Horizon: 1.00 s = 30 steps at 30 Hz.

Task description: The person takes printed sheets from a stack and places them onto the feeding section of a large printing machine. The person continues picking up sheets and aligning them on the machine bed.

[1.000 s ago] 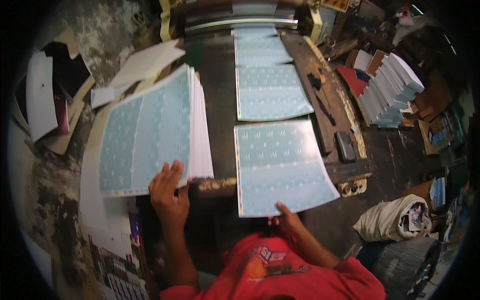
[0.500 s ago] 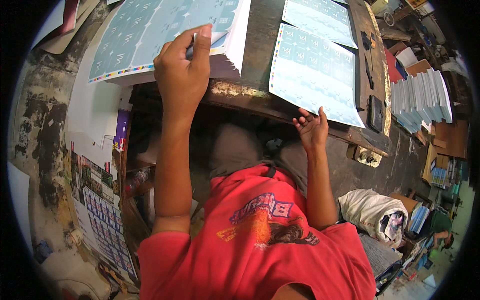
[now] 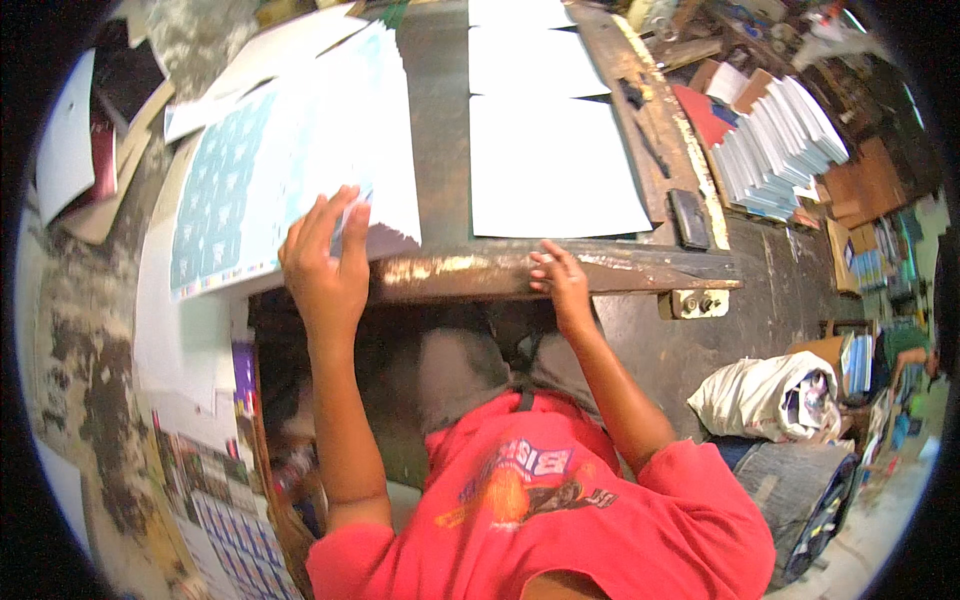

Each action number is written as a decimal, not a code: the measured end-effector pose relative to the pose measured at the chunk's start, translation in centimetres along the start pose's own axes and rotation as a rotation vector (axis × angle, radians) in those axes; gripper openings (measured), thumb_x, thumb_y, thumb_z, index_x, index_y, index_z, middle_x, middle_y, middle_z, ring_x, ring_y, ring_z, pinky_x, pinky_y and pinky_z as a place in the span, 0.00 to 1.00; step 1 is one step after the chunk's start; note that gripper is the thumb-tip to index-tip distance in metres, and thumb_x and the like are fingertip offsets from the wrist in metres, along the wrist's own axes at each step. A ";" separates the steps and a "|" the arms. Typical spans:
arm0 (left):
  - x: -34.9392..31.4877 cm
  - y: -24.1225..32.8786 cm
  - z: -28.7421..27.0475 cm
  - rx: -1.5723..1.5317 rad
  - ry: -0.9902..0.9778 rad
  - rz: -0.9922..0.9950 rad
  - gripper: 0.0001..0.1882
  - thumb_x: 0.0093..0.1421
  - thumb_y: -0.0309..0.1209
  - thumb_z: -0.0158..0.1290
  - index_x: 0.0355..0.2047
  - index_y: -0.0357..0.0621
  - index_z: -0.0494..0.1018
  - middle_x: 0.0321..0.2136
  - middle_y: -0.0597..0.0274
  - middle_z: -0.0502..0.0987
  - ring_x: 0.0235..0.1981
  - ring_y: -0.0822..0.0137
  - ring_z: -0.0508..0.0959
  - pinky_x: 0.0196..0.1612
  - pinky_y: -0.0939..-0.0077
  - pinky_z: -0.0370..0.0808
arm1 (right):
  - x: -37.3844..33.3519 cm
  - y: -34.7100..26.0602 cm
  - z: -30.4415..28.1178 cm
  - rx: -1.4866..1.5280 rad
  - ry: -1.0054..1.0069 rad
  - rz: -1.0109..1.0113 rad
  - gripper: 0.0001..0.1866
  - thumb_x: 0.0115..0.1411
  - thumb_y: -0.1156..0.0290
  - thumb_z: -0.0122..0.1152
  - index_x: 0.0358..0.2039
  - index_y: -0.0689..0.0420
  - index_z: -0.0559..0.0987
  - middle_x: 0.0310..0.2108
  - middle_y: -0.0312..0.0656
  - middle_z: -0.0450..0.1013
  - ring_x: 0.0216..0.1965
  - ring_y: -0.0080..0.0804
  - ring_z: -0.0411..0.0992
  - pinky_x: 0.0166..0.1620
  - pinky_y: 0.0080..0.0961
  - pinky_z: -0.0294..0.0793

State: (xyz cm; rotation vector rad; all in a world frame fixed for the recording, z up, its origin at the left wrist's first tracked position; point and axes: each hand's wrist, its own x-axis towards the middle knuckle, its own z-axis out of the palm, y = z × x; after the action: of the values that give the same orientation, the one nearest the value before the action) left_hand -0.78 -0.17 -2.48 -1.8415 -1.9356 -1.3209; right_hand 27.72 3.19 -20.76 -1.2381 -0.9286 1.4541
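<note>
A thick stack of printed paper sheets (image 3: 225, 190), pale blue-green, stands at the left of the worktable. My left hand (image 3: 328, 262) is at its near right corner, with thumb and forefinger closed on a corner of the top sheet, which curls up slightly. Motion blur softens this spot. On the right part of the table, separate sheets (image 3: 550, 170) lie in an overlapping column, glaring white so that their print hardly shows. Just off the nearest sheet, by the table's front edge, my right hand (image 3: 562, 285) has its fingers loosely bent and apart, with nothing in them.
The wooden worktable (image 3: 440, 150) has a worn front rail (image 3: 470, 275). A dark flat case (image 3: 687, 220) lies right of the sheets. Beyond it are stacked paper bundles (image 3: 775, 150). A white sack (image 3: 765, 395) sits at the lower right, and a stained wall (image 3: 90, 400) rises at the left.
The view has shifted, and the sheets on the right now glare white. My right hand has moved left along the table's front edge. My left hand stays at the stack's corner.
</note>
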 end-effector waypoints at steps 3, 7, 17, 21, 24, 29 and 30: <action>0.2 0.2 0.0 0.012 -0.016 0.014 0.14 0.63 0.40 0.55 0.42 0.46 0.81 0.44 0.58 0.81 0.50 0.54 0.76 0.54 0.59 0.65 | 5.0 -1.3 2.4 -0.571 -0.151 -0.370 0.27 0.65 0.56 0.54 0.60 0.56 0.70 0.56 0.47 0.69 0.56 0.41 0.67 0.58 0.37 0.66; 0.5 0.5 0.1 0.052 -0.003 0.054 0.12 0.62 0.37 0.55 0.43 0.46 0.81 0.44 0.59 0.81 0.50 0.53 0.76 0.53 0.58 0.65 | 15.0 -2.9 5.7 -1.269 -0.204 -0.637 0.35 0.65 0.42 0.43 0.66 0.50 0.62 0.67 0.48 0.55 0.68 0.50 0.51 0.67 0.52 0.49; 0.3 0.4 -0.3 0.038 -0.086 0.032 0.16 0.66 0.41 0.50 0.45 0.46 0.79 0.47 0.59 0.80 0.55 0.53 0.73 0.59 0.58 0.60 | 27.6 -6.8 -1.8 -1.678 0.195 0.020 0.39 0.66 0.38 0.32 0.69 0.50 0.55 0.70 0.50 0.49 0.70 0.57 0.47 0.65 0.68 0.40; 0.3 0.7 -0.7 0.030 -0.076 0.017 0.16 0.67 0.41 0.49 0.45 0.46 0.79 0.47 0.58 0.80 0.55 0.53 0.73 0.59 0.59 0.60 | 24.2 -7.6 -1.5 -1.285 0.145 -0.308 0.35 0.66 0.44 0.42 0.63 0.56 0.66 0.64 0.54 0.60 0.65 0.53 0.57 0.65 0.58 0.49; 0.4 0.9 -0.9 0.016 -0.088 -0.009 0.14 0.66 0.38 0.50 0.44 0.45 0.79 0.46 0.57 0.80 0.55 0.53 0.74 0.59 0.59 0.61 | 18.2 -6.4 0.6 -0.671 -0.153 -0.353 0.31 0.65 0.47 0.51 0.55 0.62 0.73 0.50 0.51 0.75 0.51 0.46 0.73 0.55 0.40 0.69; 0.9 1.5 -1.9 -0.329 -0.002 -0.230 0.12 0.65 0.33 0.52 0.43 0.42 0.79 0.44 0.55 0.81 0.52 0.53 0.76 0.58 0.62 0.63 | 5.8 -10.4 2.7 -0.080 -0.553 0.033 0.29 0.67 0.50 0.52 0.58 0.62 0.71 0.44 0.47 0.76 0.43 0.31 0.75 0.50 0.28 0.73; 1.0 1.6 -1.7 -0.453 0.016 -0.289 0.12 0.65 0.34 0.52 0.43 0.41 0.79 0.44 0.55 0.81 0.51 0.53 0.76 0.58 0.63 0.63 | 4.3 -11.3 2.5 -0.016 -0.571 0.065 0.30 0.67 0.52 0.52 0.59 0.62 0.70 0.43 0.47 0.76 0.42 0.29 0.75 0.49 0.26 0.74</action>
State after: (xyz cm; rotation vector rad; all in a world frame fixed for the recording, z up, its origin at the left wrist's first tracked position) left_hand -0.37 -0.81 -0.03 -1.7547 -2.0836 -1.9978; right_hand 27.45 10.13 -10.58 -0.8752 -1.2820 1.9018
